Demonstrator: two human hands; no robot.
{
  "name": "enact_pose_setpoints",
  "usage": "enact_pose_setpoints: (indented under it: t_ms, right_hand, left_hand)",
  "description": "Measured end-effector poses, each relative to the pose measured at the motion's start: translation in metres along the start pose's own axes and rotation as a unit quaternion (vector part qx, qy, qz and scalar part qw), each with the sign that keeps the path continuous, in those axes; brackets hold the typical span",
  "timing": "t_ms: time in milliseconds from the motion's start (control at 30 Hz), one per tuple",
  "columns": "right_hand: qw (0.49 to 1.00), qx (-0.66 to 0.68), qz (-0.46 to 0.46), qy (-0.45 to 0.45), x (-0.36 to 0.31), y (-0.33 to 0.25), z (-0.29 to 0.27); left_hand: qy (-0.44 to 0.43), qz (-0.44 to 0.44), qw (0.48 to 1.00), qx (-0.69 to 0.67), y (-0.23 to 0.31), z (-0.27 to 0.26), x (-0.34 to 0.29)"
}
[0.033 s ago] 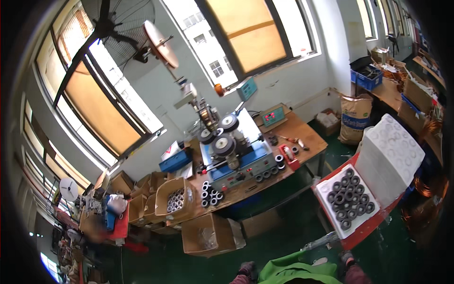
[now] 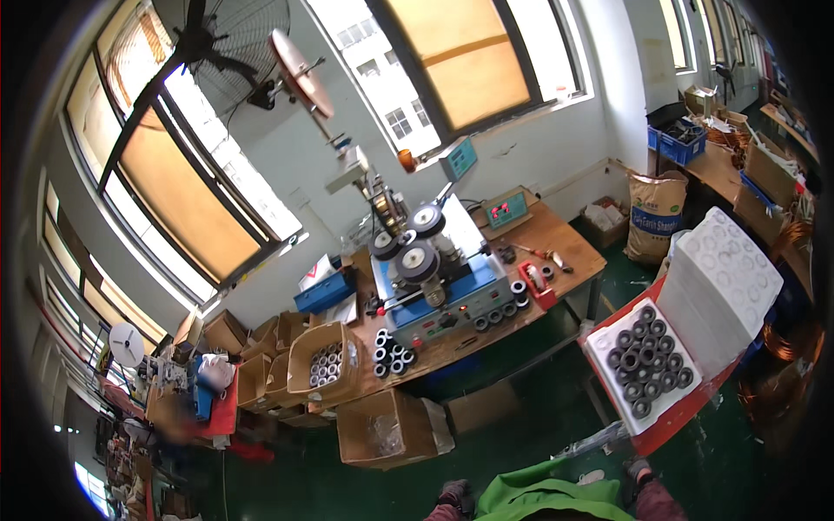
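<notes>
Pale rings [image 2: 327, 365] sit inside a cardboard box [image 2: 354, 352] at the left of a workshop bench [image 2: 565, 236], with more white-rimmed rings [image 2: 395, 354] clustered just to its right. Next comes a blue-fronted machine [image 2: 470, 300] topped by dark wheels [image 2: 417, 261]. At the near edge, the worker's left hand [image 2: 455, 497] hangs low beside a green apron [image 2: 549, 497], well apart from the bench; its finger opening, and anything it holds, cannot be told. On the apron's other side, the right hand [image 2: 638, 471] is low too, its grip equally unreadable, near but apart from a white tray [image 2: 598, 344]. Dark rings [image 2: 643, 358] stand grouped in that tray, at right, beside a white slab [image 2: 728, 260]. Only the view has shifted slightly; the rings keep their places, suggesting the work has not advanced.
</notes>
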State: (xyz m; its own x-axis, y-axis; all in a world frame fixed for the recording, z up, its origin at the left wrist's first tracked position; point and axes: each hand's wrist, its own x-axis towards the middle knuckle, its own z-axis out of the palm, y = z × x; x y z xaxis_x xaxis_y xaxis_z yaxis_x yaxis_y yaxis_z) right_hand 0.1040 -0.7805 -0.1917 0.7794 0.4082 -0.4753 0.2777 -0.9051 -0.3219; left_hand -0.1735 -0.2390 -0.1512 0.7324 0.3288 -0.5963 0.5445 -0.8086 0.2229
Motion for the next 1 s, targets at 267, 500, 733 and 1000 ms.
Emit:
enact_pose_setpoints:
  t_ms: [267,500,733,1000]
  right_hand:
    - [0.995,0.074,-0.061,-0.01,0.062,-0.158,-0.048]
    - [0.991,0.129,0.008,-0.044,0.083,-0.279,-0.124]
    - [0.995,0.073,0.068,-0.006,0.154,-0.321,-0.178]
    - [0.98,-0.104,0.137,0.1,0.258,-0.322,-0.242]
  left_hand:
    - [0.093,-0.122,0.839,-0.523,-0.142,0.018,-0.076]
    - [-0.043,0.134,0.973,0.183,-0.187,0.035,-0.122]
    - [-0.088,-0.058,0.978,-0.179,-0.197,0.07,-0.116]
    - [-0.028,-0.171,0.337,-0.925,-0.187,0.034,-0.095]
